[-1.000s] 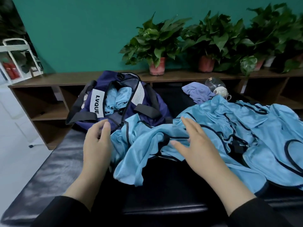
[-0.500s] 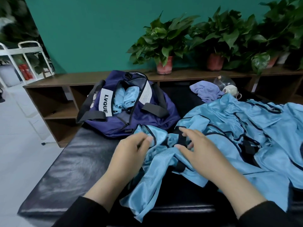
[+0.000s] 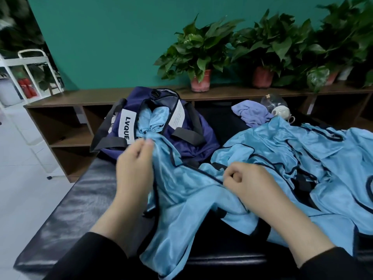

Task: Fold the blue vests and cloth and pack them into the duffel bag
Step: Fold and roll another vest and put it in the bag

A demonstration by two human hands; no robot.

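— Where is the blue vest (image 3: 181, 199)?
— We hold it up between our two hands. Our left hand (image 3: 134, 170) pinches its top edge, and our right hand (image 3: 250, 184) is curled tight on the cloth.
— And the duffel bag (image 3: 159, 128)?
— Just past our left hand, open, with rolled blue vests (image 3: 154, 120) inside.
— What else?
— More vests (image 3: 302, 154) lie in a pile past our right hand. A purple cloth (image 3: 252, 114) sits behind the pile, on the black bench (image 3: 80, 209).

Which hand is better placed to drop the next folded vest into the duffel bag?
Left. The left hand pinches the blue vest right beside the open duffel bag; the right hand grips it farther away.
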